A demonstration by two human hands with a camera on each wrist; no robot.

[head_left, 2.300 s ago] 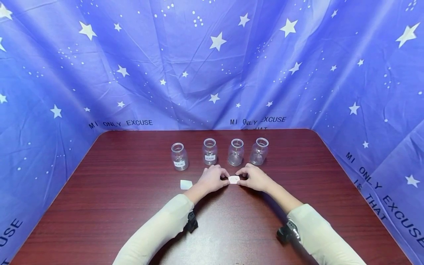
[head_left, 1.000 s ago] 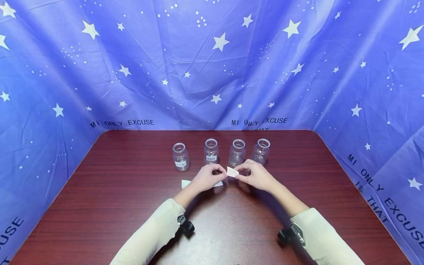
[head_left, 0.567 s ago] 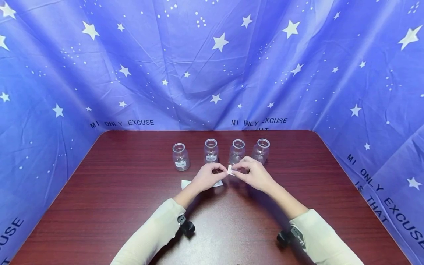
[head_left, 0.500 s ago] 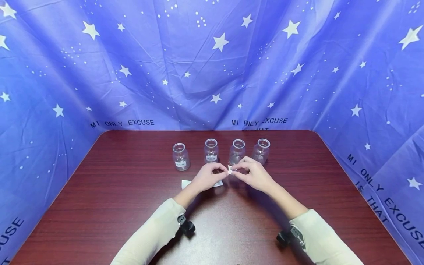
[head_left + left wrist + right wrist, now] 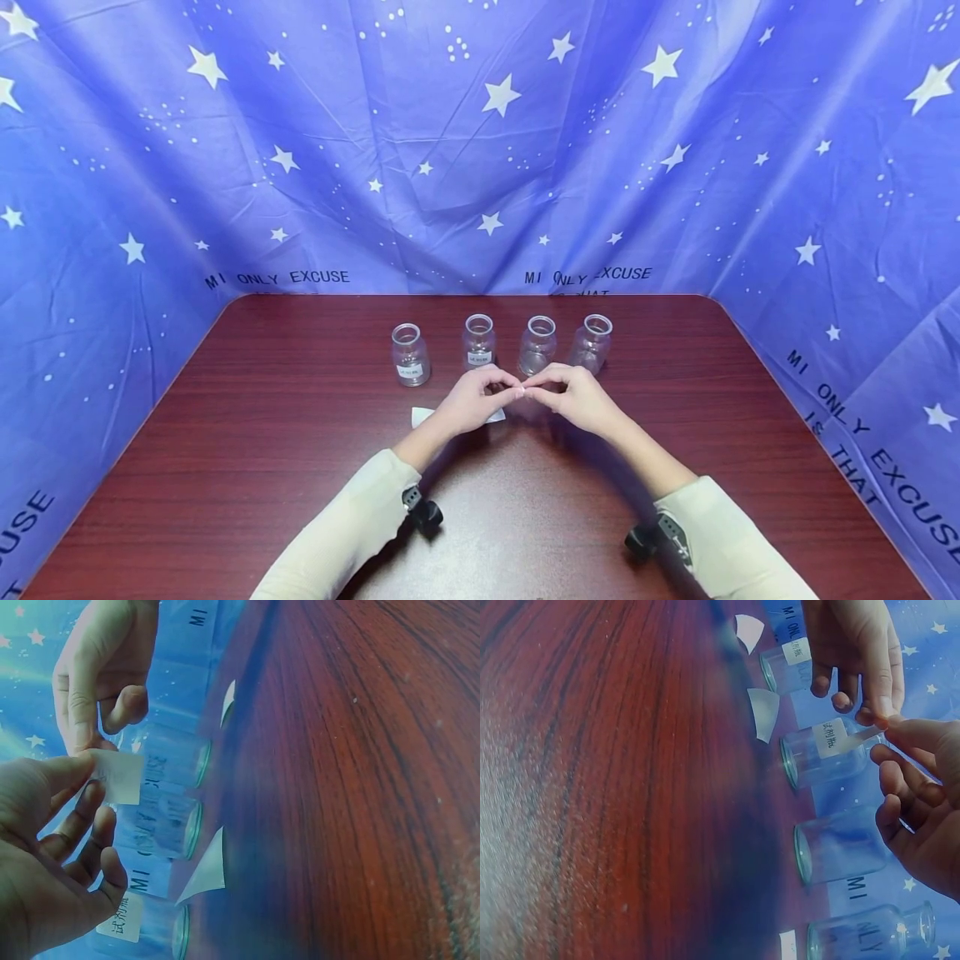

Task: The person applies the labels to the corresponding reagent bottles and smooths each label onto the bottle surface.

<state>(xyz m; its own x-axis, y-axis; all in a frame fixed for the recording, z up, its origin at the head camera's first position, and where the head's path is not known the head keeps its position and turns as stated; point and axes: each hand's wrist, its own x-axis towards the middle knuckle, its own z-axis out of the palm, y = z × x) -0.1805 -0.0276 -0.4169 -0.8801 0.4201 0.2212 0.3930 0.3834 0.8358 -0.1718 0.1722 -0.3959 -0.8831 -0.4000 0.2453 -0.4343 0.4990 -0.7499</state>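
Between my hands, up off the table, is a small white label [image 5: 120,778], seen almost edge-on in the head view. My left hand [image 5: 470,400] pinches it at one upper corner between thumb and forefinger, the other fingers loosely curled. My right hand [image 5: 581,398] pinches it at the same end, its fingertips meeting the left ones. Behind the hands stand upright clear glass jars in a row. The left jar [image 5: 410,357] and the second jar [image 5: 479,342] carry white printed labels. The third jar [image 5: 537,343] and the right jar [image 5: 592,342] show bare glass.
White paper pieces lie on the dark red wooden table [image 5: 247,450]: one paper piece [image 5: 421,416] left of my left wrist, another paper piece [image 5: 493,416] under the left hand. A third paper piece [image 5: 788,945] shows near the right jar. A blue star-printed cloth [image 5: 420,150] encloses the table.
The label has risen from near the table and turned from facing up to edge-on. My right hand has moved left until the fingertips of both hands meet. The jars have not moved.
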